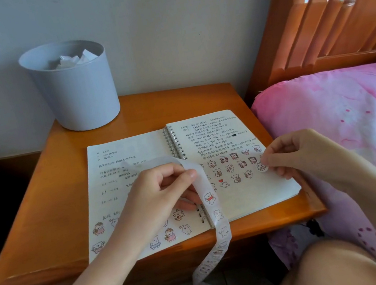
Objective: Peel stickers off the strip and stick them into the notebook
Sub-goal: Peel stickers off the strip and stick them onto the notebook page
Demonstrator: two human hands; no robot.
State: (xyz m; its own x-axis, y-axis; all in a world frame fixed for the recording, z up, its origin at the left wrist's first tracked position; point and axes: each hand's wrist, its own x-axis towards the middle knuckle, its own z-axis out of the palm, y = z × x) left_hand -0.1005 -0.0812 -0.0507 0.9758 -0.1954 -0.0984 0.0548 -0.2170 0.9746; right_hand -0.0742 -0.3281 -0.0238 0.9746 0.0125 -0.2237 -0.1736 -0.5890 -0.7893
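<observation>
Both arms are bare: the person's left hand and slim forearm show at 7 o'clock, the right hand and forearm at 4 o'clock. A bare knee, rounded, fills the frame's edge at 5 o'clock.

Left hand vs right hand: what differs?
The left hand grips the long sticker strip; the right hand pinches one loose sticker. The left hand sits by the spiral, the right hand over the right page's outer side. Both are over the open notebook, fingers curled.
</observation>
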